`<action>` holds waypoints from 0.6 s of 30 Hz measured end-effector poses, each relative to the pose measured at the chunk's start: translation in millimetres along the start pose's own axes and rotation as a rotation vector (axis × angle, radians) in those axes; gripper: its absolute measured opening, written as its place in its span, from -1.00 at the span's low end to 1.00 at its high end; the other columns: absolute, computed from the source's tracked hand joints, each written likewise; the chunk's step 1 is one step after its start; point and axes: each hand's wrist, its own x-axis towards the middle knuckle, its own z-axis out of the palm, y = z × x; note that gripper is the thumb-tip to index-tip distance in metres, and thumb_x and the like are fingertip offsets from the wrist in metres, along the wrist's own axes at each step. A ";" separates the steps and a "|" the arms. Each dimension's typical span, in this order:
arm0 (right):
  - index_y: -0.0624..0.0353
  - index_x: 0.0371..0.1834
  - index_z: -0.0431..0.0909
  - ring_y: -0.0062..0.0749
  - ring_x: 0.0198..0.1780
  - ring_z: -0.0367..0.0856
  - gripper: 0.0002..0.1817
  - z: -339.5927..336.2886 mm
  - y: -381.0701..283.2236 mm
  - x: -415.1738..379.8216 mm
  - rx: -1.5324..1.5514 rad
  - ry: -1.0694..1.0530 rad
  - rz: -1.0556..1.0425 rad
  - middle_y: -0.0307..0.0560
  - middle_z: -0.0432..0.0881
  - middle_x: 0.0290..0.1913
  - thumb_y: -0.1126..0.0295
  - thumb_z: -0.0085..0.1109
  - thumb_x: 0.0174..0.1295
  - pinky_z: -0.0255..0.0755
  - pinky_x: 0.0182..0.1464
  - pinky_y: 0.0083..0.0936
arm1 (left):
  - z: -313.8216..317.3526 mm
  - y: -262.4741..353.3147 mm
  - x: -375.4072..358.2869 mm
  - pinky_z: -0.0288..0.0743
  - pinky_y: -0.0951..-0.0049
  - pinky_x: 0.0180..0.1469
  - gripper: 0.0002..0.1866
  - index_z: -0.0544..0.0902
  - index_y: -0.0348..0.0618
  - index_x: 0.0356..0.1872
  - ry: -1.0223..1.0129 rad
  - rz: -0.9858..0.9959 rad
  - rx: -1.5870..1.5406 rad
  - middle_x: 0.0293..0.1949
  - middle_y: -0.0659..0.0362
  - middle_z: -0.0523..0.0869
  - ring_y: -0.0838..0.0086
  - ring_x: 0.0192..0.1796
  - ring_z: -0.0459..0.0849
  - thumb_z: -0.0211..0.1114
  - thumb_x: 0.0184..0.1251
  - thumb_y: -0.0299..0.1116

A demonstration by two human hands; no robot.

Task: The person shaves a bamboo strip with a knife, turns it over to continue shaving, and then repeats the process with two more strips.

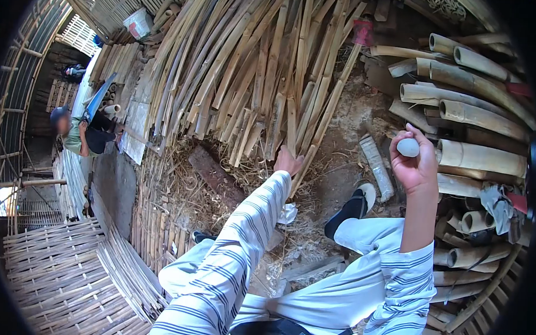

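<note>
My left hand (288,162) is stretched forward to the lower ends of a large pile of split bamboo strips (224,65). Its fingers close on the end of one bamboo strip (291,122). Raised on the right, my right hand (414,164) is wrapped round a pale grey, rounded object (407,147). Only the smooth round end of that object faces me, so its full shape is hidden. Beneath the strips, a dark wooden block (217,173) lies among shavings.
Thick bamboo poles (482,113) are stacked along the right. A short split bamboo piece (376,168) lies by my foot (352,209). Another person (80,131) sits at the left with a long blue-bladed saw (100,96). A white bucket (138,24) stands at the back.
</note>
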 end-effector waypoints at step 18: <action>0.18 -0.32 0.37 -0.55 -0.42 0.55 -0.87 11.5 11.8 -3.8 -0.008 0.013 0.026 -0.23 0.49 -0.47 0.55 0.16 0.24 0.58 -0.25 -0.49 | -30.9 -71.0 43.0 0.42 0.09 0.19 -0.32 0.34 -0.39 0.14 0.185 0.090 -0.048 0.11 -0.29 0.53 -0.15 0.14 0.54 0.43 0.03 -0.29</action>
